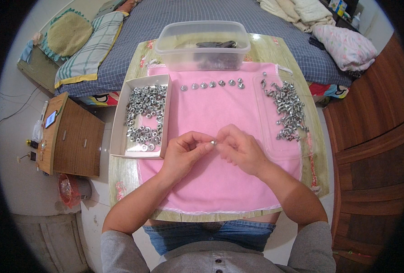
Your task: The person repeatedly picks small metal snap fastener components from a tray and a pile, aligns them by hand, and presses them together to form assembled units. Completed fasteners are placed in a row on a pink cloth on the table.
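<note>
Over the middle of the pink cloth [202, 182], my left hand [183, 152] pinches a small silver bolt [213, 142] between thumb and forefinger. Whether a nut sits on it is too small to tell. Right beside the bolt is my right hand [240, 150], its fingers bent and smeared by motion. To the left, a white box [139, 152] holds many loose nuts [146, 102], some with washer-like flanges. On the right, many short screws [288, 109] lie heaped on a clear plastic lid [279, 152]. A row of several fasteners [212, 84] stands on the cloth beyond my hands.
A clear plastic tub [202, 59] with dark items inside stands at the table's far edge. Behind it is a bed [188, 13] with a checked cover. A wooden cabinet [77, 141] with a phone on top and a red-lined bin [70, 191] are at the left.
</note>
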The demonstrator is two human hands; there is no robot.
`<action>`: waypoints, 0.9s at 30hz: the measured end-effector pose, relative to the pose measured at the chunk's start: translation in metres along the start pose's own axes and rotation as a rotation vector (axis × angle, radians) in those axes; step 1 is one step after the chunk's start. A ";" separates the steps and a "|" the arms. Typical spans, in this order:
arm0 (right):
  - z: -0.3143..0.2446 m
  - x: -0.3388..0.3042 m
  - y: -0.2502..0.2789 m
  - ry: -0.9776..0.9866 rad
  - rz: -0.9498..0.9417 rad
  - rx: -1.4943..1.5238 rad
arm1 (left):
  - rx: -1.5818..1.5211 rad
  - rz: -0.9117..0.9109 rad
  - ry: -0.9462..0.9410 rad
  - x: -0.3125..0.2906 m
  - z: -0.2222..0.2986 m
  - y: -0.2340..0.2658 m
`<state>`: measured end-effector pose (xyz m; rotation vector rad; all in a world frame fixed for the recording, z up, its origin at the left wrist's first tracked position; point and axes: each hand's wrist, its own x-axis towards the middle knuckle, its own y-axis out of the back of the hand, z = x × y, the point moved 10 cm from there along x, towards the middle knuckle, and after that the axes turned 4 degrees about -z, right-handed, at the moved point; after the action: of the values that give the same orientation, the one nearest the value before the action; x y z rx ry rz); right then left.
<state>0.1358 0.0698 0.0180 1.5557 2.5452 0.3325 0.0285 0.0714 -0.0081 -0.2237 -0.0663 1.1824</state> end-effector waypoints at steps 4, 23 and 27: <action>0.005 0.001 -0.001 -0.032 0.001 0.012 | 0.010 -0.005 0.013 0.000 -0.001 0.000; 0.010 0.000 -0.003 -0.080 -0.035 0.034 | 0.004 -0.004 0.019 -0.001 -0.002 0.000; 0.002 0.000 -0.001 -0.002 -0.009 -0.006 | -0.015 -0.008 0.009 0.000 0.000 -0.001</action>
<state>0.1359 0.0699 0.0155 1.5408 2.5472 0.3365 0.0299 0.0709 -0.0078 -0.2416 -0.0676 1.1732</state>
